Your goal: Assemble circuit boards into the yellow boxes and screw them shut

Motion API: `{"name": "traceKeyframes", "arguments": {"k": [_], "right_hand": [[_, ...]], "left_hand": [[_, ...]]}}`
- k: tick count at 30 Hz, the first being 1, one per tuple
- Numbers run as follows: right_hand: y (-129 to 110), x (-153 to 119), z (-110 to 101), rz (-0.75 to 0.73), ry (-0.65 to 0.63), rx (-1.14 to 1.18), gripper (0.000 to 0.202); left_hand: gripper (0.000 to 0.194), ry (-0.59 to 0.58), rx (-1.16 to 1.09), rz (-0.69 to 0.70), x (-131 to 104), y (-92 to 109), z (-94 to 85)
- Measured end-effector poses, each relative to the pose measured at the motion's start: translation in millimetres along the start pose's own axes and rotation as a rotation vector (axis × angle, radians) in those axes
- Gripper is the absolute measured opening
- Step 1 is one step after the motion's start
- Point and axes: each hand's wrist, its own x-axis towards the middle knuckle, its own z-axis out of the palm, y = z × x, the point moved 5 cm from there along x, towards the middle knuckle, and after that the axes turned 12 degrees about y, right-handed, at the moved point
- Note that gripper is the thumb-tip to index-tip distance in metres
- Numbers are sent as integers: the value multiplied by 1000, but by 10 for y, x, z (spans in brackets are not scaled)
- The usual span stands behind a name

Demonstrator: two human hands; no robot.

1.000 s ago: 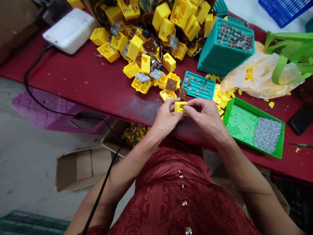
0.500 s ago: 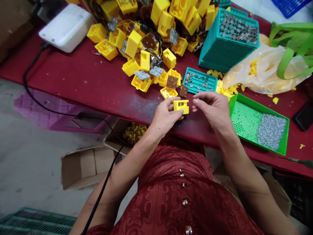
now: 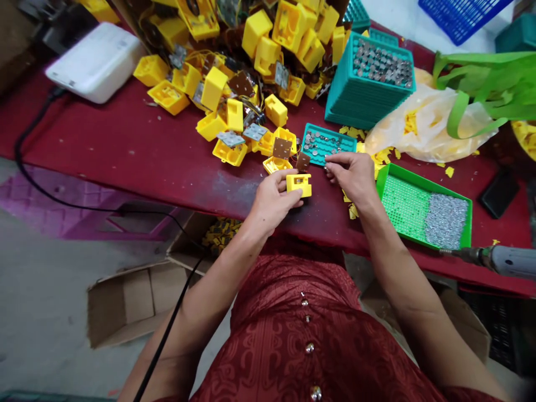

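My left hand (image 3: 274,202) is closed around a small yellow plastic housing (image 3: 305,191), with its notched, hollow side facing up. My right hand (image 3: 352,174) hovers at the lower right edge of a shallow teal tray (image 3: 307,154) holding small round metal pieces. Its thumb and forefinger are pinched together, and something tiny and shiny seems to show at the tips, too small to name. Just beyond my left hand lie an open yellow housing (image 3: 276,165) and brown circuit boards (image 3: 282,148) with wires.
Yellow housings (image 3: 213,88) are heaped at the back. A stack of teal trays (image 3: 349,95) stands beside a plastic bag (image 3: 431,125). On the right are a green basket (image 3: 397,209) with small metal parts and an electric screwdriver (image 3: 508,261). A white box (image 3: 96,61) sits left.
My right hand has moved from beside the yellow housing to the teal tray's edge. My left hand still holds the housing. The view has swung right, bringing more of the electric screwdriver into sight.
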Motion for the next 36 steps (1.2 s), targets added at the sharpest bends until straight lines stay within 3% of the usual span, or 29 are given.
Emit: {"name": "traceKeyframes", "arguments": {"k": [2, 4, 8, 12, 14, 18, 20, 22, 26, 29, 32, 36], "right_hand": [[-38, 14, -39, -50, 32, -34, 16], [-64, -17, -60, 12, 34, 8, 18], [-236, -265, -48, 105, -61, 262, 10], [-464, -571, -27, 10, -157, 330, 11], [-552, -648, -36, -151, -124, 243, 8], [-699, -721, -58, -725, 23, -11, 18], [-712, -755, -40, -972, 17, -123, 25], [-690, -762, -24, -1107, -50, -229, 32], [-690, -761, -80, -1241, -223, -285, 38], [-716, -732, -141, -1231, -378, -250, 36], [-706, -666, -159, -1048, -540, -181, 27], [-710, -642, -171, -917, -596, -92, 13]], "left_hand": [[49, -6, -2, -4, 3, -1, 9], [49, -7, -1, -14, 1, -7, 14], [51, -21, 3, -12, -5, -23, 34], [53, -22, 0, 8, -5, -45, 56], [51, -12, -6, -1, -18, -51, 56], [46, -73, -25, -45, -86, -34, 66], [43, -143, -19, -56, -126, -13, 79], [39, -215, 0, -61, -158, 6, 93], [31, -331, 86, -106, -200, 3, 116], [29, -391, 130, -161, -229, -21, 113], [31, -466, 144, -197, -262, -45, 104], [38, -571, 176, -196, -290, -88, 108]]}}
